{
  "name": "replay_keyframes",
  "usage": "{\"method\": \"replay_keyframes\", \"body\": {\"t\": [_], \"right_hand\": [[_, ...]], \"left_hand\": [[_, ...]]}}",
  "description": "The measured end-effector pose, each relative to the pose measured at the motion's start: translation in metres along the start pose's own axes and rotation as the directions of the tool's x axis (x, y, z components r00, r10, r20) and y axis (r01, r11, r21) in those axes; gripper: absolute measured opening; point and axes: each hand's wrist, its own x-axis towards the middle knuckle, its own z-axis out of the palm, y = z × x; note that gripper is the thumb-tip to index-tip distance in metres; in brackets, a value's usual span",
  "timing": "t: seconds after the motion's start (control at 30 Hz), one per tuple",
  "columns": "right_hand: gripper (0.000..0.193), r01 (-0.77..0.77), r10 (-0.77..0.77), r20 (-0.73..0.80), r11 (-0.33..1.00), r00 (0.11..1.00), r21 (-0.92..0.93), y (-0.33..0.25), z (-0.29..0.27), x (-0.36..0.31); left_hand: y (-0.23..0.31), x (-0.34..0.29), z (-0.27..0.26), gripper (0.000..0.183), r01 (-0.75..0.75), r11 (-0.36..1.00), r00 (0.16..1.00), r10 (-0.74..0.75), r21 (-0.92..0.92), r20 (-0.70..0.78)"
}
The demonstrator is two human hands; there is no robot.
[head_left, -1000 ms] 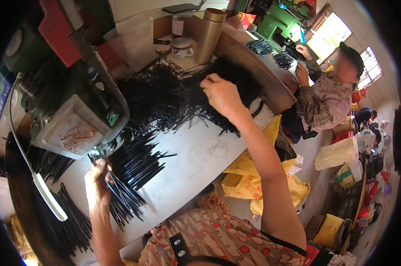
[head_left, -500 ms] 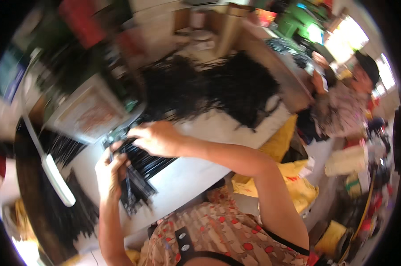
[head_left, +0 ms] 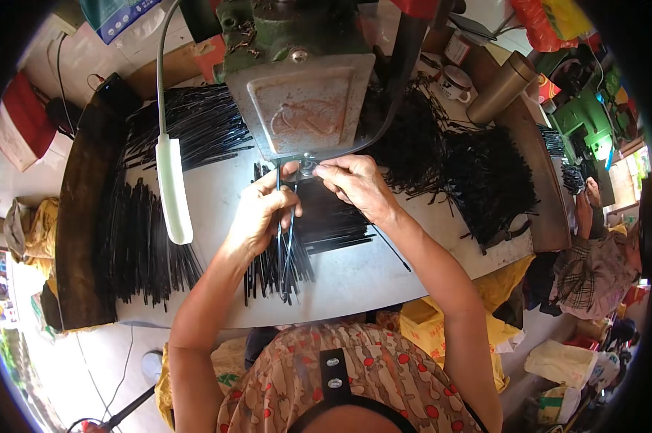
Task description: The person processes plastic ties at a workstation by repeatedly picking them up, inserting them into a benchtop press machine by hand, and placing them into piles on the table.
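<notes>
OK, the left hand point(head_left: 261, 213) had its grip clamped on a couple of thin black strips point(head_left: 291, 225), just below the green machine point(head_left: 290, 45), their lower ends over a loose bundle point(head_left: 301, 268) on the worktop point(head_left: 355, 278). Right hand point(head_left: 358, 186) was at the machine's underside, fingers bent by a small metal fitting point(head_left: 306, 166); couldn't tell if its grip held anything. White lamp point(head_left: 171, 191) stood left, mug point(head_left: 454, 83) and flask point(head_left: 503, 86) back right.
</notes>
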Motion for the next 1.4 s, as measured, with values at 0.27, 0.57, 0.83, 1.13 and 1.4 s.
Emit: {"method": "replay_keyframes", "body": {"t": [0.27,0.57,0.83,1.13,1.4], "right_hand": [[0.016,-0.027,0.027,0.004,0.999,1.0,0.019,-0.002,0.0,0.0],[0.014,0.01,-0.01,0.015,1.0,1.0,-0.006,0.005,0.0,0.003],[0.014,-0.115,0.115,-0.005,0.991,0.993,0.066,-0.003,0.004,-0.001],[0.016,-0.097,0.096,0.017,0.982,0.995,0.163,-0.002,0.009,-0.008],[0.018,-0.018,0.02,-0.011,0.982,1.0,0.189,0.009,0.016,-0.001]], "left_hand": [[0.001,0.004,0.001,0.055,0.027,0.997,0.999,-0.025,-0.072,0.036],[0.003,0.005,0.006,0.06,0.021,0.998,1.0,-0.019,-0.063,0.024],[-0.004,0.004,0.005,0.047,-0.019,0.999,0.999,0.02,0.04,-0.026],[-0.005,0.004,0.004,0.024,-0.083,0.996,0.995,0.084,0.015,-0.061],[-0.01,0.013,0.012,0.024,-0.125,0.99,0.988,0.119,-0.063,-0.098]]}}
